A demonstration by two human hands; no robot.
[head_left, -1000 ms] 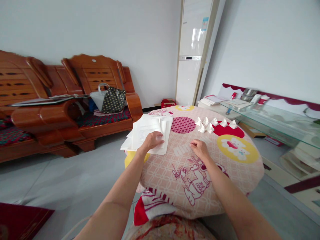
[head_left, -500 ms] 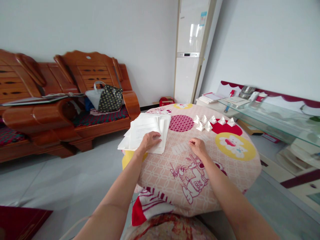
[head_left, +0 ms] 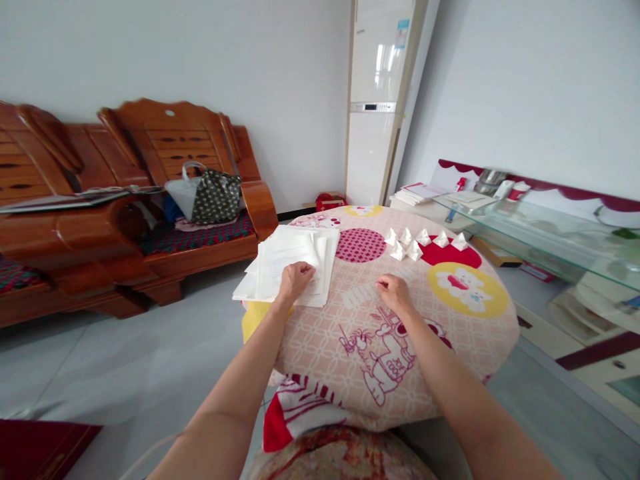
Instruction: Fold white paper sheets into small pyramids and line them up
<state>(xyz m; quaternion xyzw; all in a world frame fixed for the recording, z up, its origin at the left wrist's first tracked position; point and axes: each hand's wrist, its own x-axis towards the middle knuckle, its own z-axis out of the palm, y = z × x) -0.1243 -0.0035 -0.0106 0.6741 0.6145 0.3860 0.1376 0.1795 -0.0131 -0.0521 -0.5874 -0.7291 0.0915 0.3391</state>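
Note:
My left hand [head_left: 296, 281] rests over the near part of a stack of white paper sheets [head_left: 280, 245], which has printed lines on its top sheet. Its fingers are curled in; whether they pinch a sheet is hidden. My right hand [head_left: 394, 292] lies on the patterned tablecloth [head_left: 325, 340] with its fingers closed together, and no object shows in them. Beyond it, toward the far right, stand several small folded white paper shapes [head_left: 413, 251], grouped over the cloth's red spot.
A glass-topped cabinet [head_left: 535, 233] with papers, a metal pot and a cup stands right of the round table. On the left, a wooden sofa [head_left: 260, 210] bears a dark patterned bag [head_left: 216, 197]. A tall white air conditioner [head_left: 370, 153] stands behind.
My left hand's fingers have curled in from lying stretched over the paper. My right hand stays in about the same place. The view has shifted slightly.

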